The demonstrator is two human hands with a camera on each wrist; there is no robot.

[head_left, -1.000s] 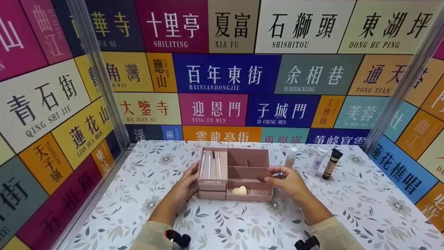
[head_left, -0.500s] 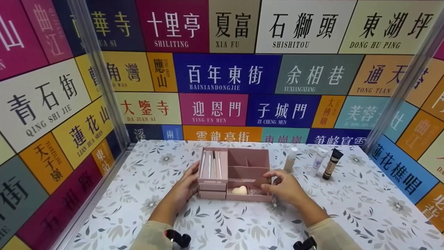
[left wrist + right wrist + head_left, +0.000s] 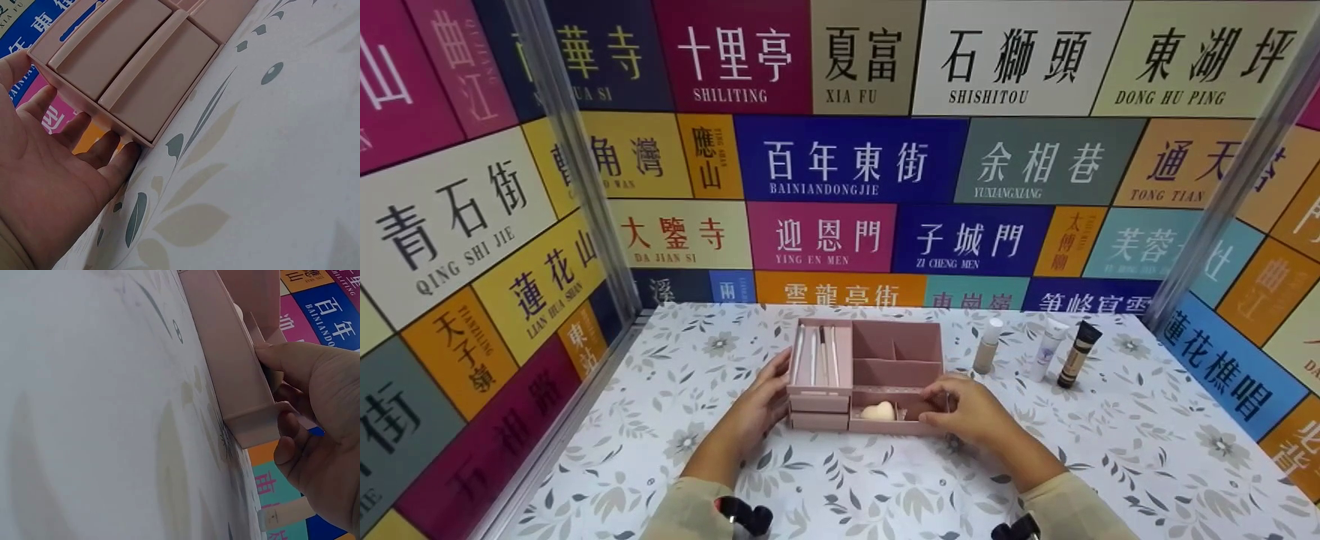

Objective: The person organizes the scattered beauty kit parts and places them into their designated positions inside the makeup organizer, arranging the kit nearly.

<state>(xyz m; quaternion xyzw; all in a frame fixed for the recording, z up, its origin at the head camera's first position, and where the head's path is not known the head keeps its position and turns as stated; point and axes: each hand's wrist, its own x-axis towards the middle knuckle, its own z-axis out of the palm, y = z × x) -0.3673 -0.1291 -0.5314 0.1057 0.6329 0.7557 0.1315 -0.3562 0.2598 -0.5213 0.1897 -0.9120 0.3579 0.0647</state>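
Note:
A pink desktop organizer (image 3: 897, 331) stands on the table, with two drawers (image 3: 160, 79) at its left. Slim makeup brushes (image 3: 822, 356) lie in the tray above them. A cream makeup sponge (image 3: 877, 412) sits in the front compartment. My left hand (image 3: 761, 401) rests its fingertips along the organizer's left side, thumb near the top corner. At the front right compartment, my right hand (image 3: 979, 411) pinches a small rounded brown pad (image 3: 274, 377), perhaps a powder puff, mostly hidden by the thumb. Its lower fingers are beside the organizer's right wall.
Right of the organizer stand a beige bottle with a white cap (image 3: 987, 346), a white tube (image 3: 1045, 352) and a black-and-gold tube (image 3: 1078, 355). The floral tablecloth (image 3: 885, 487) meets sign-covered panels (image 3: 847, 157) at the back and both sides.
My right hand has come down and toward me, from the middle compartment's right edge to the front right compartment, bringing the brown pad. The left hand and the organizer have stayed in place.

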